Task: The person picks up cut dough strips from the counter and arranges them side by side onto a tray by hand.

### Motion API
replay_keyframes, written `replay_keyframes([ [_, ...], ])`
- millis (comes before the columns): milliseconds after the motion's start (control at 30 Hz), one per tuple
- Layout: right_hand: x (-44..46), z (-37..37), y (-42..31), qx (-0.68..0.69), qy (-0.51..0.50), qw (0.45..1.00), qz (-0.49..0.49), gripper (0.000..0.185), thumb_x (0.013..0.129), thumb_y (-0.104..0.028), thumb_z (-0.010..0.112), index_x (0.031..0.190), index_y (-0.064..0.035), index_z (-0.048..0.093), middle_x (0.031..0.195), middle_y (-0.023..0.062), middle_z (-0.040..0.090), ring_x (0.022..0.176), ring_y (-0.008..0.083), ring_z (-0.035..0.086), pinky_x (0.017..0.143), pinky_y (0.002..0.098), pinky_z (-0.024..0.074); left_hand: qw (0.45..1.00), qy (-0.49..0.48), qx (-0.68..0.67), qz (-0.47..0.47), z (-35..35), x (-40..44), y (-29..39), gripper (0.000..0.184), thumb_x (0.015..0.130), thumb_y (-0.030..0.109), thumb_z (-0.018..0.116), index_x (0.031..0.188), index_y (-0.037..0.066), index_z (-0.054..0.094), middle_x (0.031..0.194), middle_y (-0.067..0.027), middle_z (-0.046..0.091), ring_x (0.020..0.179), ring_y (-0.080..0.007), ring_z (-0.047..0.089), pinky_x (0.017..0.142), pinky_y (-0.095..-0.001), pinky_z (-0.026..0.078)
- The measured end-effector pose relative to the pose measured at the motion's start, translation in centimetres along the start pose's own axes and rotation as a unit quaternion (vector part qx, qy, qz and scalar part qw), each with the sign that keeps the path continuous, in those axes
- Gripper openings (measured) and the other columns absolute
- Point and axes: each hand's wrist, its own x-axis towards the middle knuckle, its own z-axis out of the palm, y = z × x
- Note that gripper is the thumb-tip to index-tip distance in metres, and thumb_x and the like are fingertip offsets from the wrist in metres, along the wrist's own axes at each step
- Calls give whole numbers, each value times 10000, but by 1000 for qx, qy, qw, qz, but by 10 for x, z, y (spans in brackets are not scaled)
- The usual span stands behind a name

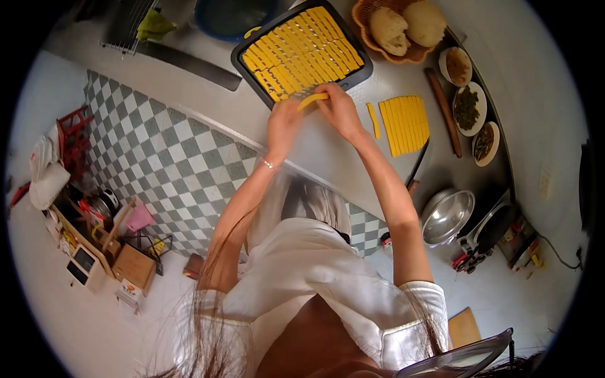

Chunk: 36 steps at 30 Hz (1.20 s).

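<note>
A yellow dough strip (313,99) stretches between my two hands at the near edge of the black baking tray (242,70). My right hand (341,112) pinches its right end. The left end meets the fingertips of my left hand (285,128), which is blurred by motion but looks closed on it. Rows of similar yellow strips (305,47) cover the tray. To the right of my right hand, a sheet of yellow dough cut into strips (404,125) lies on the metal counter, with one loose strip (374,120) beside it.
A knife (417,169) lies by the cut dough, and a rolling pin (444,112) lies farther right. Three small dishes of food (470,109) line the wall. A basket (413,58) holds pale buns. A metal bowl (449,217) stands near my right elbow; a blue basin (230,19) sits behind.
</note>
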Motion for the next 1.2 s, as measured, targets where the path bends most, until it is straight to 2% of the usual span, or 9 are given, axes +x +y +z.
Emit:
replay_keyframes([
  [33, 5, 0, -4, -31, -3, 999, -16, 209, 831, 1, 618, 1036, -28, 594, 1039, 151, 604, 918, 355, 622, 775, 395, 517, 996, 23, 55, 72, 0, 5, -3, 175, 854, -30, 653, 1023, -23, 610, 928, -70, 597, 748, -126, 603, 667, -245, 512],
  [233, 19, 4, 5, -67, -51, 994, -76, 215, 834, -3, 619, 1038, -62, 589, 1038, 120, 593, 938, 353, 608, 779, 408, 511, 989, 51, 97, 97, 0, 13, -12, 163, 854, -19, 655, 1014, -9, 627, 891, -96, 604, 677, -153, 594, 611, -271, 498],
  [433, 24, 2, 5, -129, -53, 982, -128, 247, 801, -5, 647, 1028, -85, 591, 1013, 97, 603, 988, 314, 595, 814, 398, 500, 992, 65, 81, 77, 0, 14, -14, 188, 835, -17, 665, 1019, -7, 627, 893, -103, 607, 601, -154, 561, 561, -288, 474],
  [633, 26, 0, 7, -146, -50, 976, -156, 272, 793, 5, 649, 1044, -81, 590, 1010, 101, 605, 1002, 322, 584, 844, 399, 490, 993, 70, 72, 55, -3, 12, 1, 207, 843, -14, 648, 1048, -22, 623, 919, -114, 648, 576, -146, 563, 555, -283, 478],
  [833, 25, -2, 11, -134, -61, 975, -168, 297, 787, 33, 638, 1058, -75, 585, 1046, 107, 596, 1008, 329, 580, 851, 402, 489, 999, 48, 11, -20, -6, 12, -7, 214, 898, 3, 587, 1108, -40, 600, 969, -112, 693, 609, -108, 618, 546, -251, 510],
  [933, 24, -5, 9, -151, -72, 974, -150, 264, 827, 8, 636, 1079, -48, 581, 1089, 113, 588, 1040, 328, 575, 872, 389, 488, 991, 15, -82, -106, -14, 14, 4, 221, 931, 16, 535, 1143, -30, 578, 988, -100, 690, 641, -101, 635, 534, -235, 504],
  [1033, 24, -9, 10, -153, -64, 974, -157, 251, 826, 15, 632, 1065, -43, 582, 1090, 115, 588, 1040, 329, 575, 861, 388, 492, 979, -19, -116, -164, -25, 16, 13, 227, 953, 28, 488, 1160, -28, 562, 1006, -101, 686, 641, -96, 634, 512, -216, 474],
  [1200, 21, -14, 15, -163, -18, 976, -142, 250, 830, 15, 629, 1069, -44, 586, 1057, 115, 602, 995, 326, 593, 830, 387, 501, 967, -37, -158, -198, -28, 19, 6, 231, 961, 34, 462, 1163, -35, 550, 1018, -97, 682, 627, -86, 612, 514, -203, 449],
])
